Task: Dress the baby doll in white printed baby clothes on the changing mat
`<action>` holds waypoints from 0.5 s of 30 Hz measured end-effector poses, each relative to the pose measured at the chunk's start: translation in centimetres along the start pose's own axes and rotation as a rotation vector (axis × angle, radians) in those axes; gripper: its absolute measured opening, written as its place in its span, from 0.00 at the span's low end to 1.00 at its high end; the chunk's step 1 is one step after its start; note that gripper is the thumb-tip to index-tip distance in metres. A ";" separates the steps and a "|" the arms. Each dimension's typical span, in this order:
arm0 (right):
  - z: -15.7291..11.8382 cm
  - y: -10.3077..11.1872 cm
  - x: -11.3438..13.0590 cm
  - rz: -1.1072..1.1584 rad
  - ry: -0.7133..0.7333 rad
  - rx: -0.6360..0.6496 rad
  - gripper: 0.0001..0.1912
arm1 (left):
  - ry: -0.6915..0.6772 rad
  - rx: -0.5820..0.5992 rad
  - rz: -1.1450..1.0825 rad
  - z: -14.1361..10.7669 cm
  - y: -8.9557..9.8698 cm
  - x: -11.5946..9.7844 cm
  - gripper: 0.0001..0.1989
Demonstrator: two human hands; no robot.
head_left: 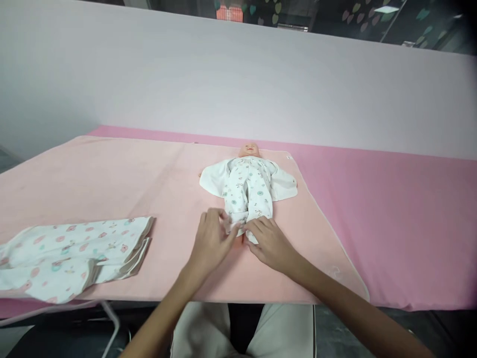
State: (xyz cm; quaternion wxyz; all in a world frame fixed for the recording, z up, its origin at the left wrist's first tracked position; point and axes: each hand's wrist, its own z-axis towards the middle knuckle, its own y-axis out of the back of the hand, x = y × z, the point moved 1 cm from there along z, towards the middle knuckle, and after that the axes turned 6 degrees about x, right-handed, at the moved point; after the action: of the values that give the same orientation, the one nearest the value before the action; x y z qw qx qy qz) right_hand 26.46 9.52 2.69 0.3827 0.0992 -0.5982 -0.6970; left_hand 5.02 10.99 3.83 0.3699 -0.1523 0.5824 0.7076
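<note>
A baby doll (249, 149) lies on its back, its head toward the wall. It wears a white top (216, 178) with wide sleeves spread to both sides. White printed trousers (248, 183) cover its front from the chest down. My left hand (212, 237) pinches the hem of the trouser leg on the left, where the cloth is bunched. My right hand (269, 243) has its fingers closed at the hem between the two legs, partly covering the leg on the right. A bit of the doll's foot shows between my hands.
A peach mat (156, 189) lies under the doll on a pink table cover (391, 214). At the left front edge rests a folded printed cloth (82, 248). A white wall (238, 79) rises behind the table. A dark chair (70, 338) stands below at the left.
</note>
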 end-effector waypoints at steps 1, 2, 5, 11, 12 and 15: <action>-0.2 -1.0 0.1 -0.018 -0.026 -0.025 0.11 | 0.061 0.006 0.003 -1.8 -0.6 0.0 0.15; -0.1 -1.9 0.0 -0.037 -0.055 -0.058 0.11 | 0.110 0.014 0.010 -3.1 -1.3 0.1 0.16; 0.7 -3.8 -0.2 -0.103 -0.124 -0.130 0.11 | 0.177 0.034 0.031 -4.6 -2.9 0.3 0.14; 1.5 -3.2 0.4 -0.054 -0.149 -0.165 0.07 | 0.286 0.058 -0.035 -3.1 -2.9 -0.3 0.13; 1.4 -2.9 0.8 -0.006 -0.153 -0.171 0.06 | 0.300 0.074 -0.076 -2.8 -2.7 -0.4 0.12; 1.0 -2.5 1.8 0.122 -0.140 -0.157 0.06 | 0.281 0.121 -0.181 -2.2 -2.0 -0.2 0.06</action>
State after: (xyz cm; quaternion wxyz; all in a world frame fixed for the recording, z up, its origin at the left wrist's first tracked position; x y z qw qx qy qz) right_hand 23.59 9.05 1.30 0.3882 -0.0167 -0.5720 -0.7224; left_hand 6.09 8.91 1.93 0.3557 -0.2789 0.6539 0.6067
